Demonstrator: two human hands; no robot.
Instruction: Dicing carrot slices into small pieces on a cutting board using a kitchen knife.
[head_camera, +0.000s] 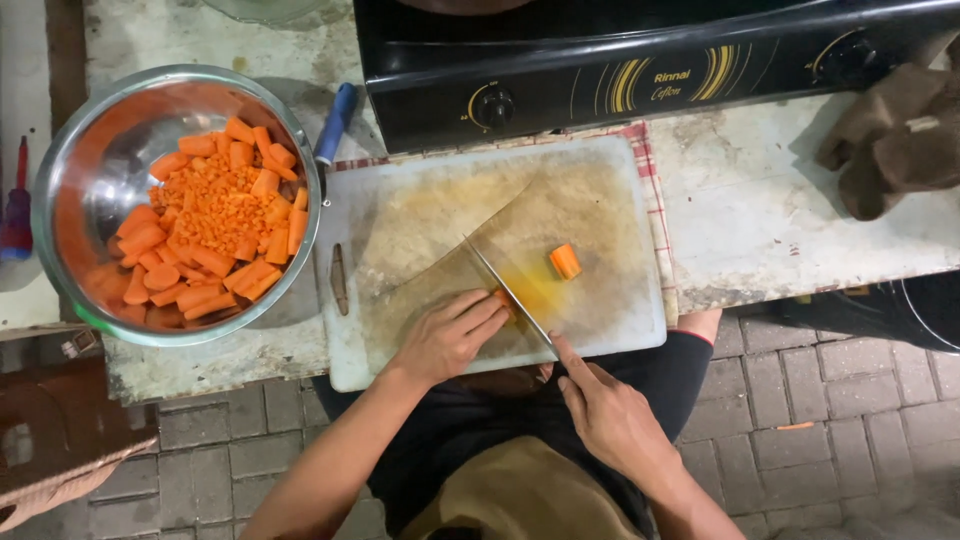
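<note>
My left hand presses down on a small orange carrot piece near the front of the white cutting board. In my right hand is a knife, forefinger laid along its spine, its blade slanting up and left across the board and set against that piece. Another short carrot chunk lies loose on the board to the right of the blade. A steel bowl at the left holds several carrot sticks and finely diced carrot.
A black gas stove stands behind the board. A blue-handled tool lies between bowl and stove. A brown cloth sits at the right on the worn counter. A checked cloth lies under the board. Paving bricks show below.
</note>
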